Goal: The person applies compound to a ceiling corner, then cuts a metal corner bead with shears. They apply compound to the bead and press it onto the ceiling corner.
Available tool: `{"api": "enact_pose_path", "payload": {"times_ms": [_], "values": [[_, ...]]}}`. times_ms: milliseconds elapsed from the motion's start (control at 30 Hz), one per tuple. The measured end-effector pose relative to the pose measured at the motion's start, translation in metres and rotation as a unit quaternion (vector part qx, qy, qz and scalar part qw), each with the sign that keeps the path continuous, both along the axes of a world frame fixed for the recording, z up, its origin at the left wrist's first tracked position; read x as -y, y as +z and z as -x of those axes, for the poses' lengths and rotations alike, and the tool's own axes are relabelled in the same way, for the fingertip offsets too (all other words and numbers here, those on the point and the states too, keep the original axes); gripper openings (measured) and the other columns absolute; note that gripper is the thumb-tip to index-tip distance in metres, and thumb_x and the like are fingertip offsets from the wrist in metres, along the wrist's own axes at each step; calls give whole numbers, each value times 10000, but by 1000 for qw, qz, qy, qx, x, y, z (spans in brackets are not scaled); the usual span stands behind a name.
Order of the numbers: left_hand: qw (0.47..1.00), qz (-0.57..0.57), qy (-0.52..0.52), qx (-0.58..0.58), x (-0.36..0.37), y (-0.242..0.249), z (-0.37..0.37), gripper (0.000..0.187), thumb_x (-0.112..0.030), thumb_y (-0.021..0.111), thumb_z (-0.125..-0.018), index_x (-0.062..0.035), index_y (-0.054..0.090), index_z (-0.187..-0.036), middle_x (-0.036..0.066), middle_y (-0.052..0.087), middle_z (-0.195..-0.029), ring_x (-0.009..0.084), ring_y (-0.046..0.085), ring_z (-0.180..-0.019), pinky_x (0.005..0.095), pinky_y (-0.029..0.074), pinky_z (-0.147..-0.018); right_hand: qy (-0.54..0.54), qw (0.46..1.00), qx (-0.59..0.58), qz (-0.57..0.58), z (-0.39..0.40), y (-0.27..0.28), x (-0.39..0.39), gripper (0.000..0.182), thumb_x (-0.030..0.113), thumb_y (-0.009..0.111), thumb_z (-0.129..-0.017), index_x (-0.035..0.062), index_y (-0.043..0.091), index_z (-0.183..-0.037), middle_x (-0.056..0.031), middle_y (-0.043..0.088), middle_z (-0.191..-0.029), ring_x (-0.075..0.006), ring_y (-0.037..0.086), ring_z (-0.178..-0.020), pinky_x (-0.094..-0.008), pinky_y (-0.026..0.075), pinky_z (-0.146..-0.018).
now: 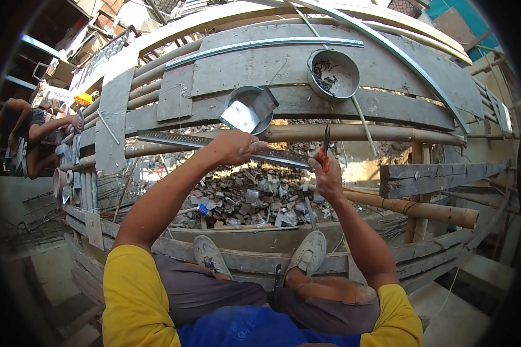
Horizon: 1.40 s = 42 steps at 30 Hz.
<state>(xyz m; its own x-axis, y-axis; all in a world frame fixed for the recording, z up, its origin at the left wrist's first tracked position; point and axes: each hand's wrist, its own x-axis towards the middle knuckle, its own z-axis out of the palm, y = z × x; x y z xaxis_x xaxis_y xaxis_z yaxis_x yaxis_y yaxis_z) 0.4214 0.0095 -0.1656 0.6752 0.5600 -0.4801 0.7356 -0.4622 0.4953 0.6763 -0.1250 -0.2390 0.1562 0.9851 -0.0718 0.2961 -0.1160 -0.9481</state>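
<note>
A long perforated metal strip (176,140) lies slantwise before me, running from the left to my right hand. My left hand (240,148) is closed over its middle. In my right hand (328,176) is a pair of snips with orange handles (325,161), its dark jaws pointing up and away from me. The strip's right end comes right up to the fingers of that hand. Just beyond my left hand stands a round metal pan (243,94), with bent pieces of shiny sheet metal (241,117) in it.
A round bucket (355,81) with dark small pieces stands on the wooden planks (231,66). Long metal profiles (266,43) lie across them. Bamboo poles (428,209) and a thick beam (440,179) jut in at right. Rubble (255,199) lies below. Another person (35,130) sits at far left.
</note>
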Motion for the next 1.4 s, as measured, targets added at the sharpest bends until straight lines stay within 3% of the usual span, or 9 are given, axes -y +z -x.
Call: {"api": "enact_pose_path", "payload": {"times_ms": [133,200,333,400,467,567,833,900,1400], "values": [[989,142,38,-13,0,-1,3,611,-581,426,-973,-10,633,-914,132,606,-724,286,636,-743,431,484,-719,-7,984,130,-120,-3,9,-2,116,55,624,-877,25,513,-895,-116,539,-800,-256,511,-688,-368,434,-671],[918,367,121,85,10,-10,7,637,-595,441,-965,11,619,-882,76,595,-709,192,583,-678,383,462,-642,-13,955,176,-239,-6,5,-5,107,68,620,-891,20,536,-934,-99,523,-775,-251,516,-674,-367,440,-648],[971,215,70,79,9,-15,6,562,-535,557,-938,22,630,-945,54,630,-783,130,573,-721,319,457,-636,-36,926,265,-267,-5,6,-5,164,68,634,-886,15,553,-1020,-92,551,-808,-228,547,-715,-354,461,-680],[980,152,89,95,14,-18,3,511,-493,594,-929,17,622,-958,58,626,-766,142,589,-734,320,456,-645,-75,981,154,-92,-2,-12,5,246,85,654,-881,7,555,-1093,-92,589,-852,-211,579,-763,-350,478,-726],[965,104,173,165,16,-32,1,524,-506,599,-908,16,634,-943,127,608,-729,231,587,-717,387,447,-670,-63,987,144,-26,-2,-22,14,272,128,665,-882,5,561,-1101,-89,619,-880,-188,589,-795,-351,484,-748],[964,69,195,168,23,-17,-8,453,-456,596,-922,-7,639,-964,140,614,-721,247,595,-690,399,454,-660,23,988,90,124,11,-15,24,265,198,660,-886,20,578,-1064,-114,641,-879,-193,587,-814,-347,481,-766],[961,50,205,178,31,-17,-22,430,-428,594,-931,0,627,-956,152,609,-711,264,603,-678,413,457,-655,56,992,48,103,27,0,22,262,222,661,-893,-9,560,-964,-141,564,-760,-218,489,-693,-368,431,-685],[964,52,189,178,31,-19,-23,518,-524,595,-914,-7,621,-942,47,594,-673,136,564,-638,325,444,-592,60,989,54,123,26,-3,19,257,223,651,-900,-14,557,-931,-141,544,-732,-214,481,-681,-377,422,-674],[960,67,193,190,35,-18,-23,540,-545,611,-895,-6,625,-919,59,595,-695,138,552,-656,329,445,-604,63,983,113,127,25,7,19,117,104,584,-863,1,533,-842,-109,546,-718,-223,515,-660,-350,442,-660]]}}
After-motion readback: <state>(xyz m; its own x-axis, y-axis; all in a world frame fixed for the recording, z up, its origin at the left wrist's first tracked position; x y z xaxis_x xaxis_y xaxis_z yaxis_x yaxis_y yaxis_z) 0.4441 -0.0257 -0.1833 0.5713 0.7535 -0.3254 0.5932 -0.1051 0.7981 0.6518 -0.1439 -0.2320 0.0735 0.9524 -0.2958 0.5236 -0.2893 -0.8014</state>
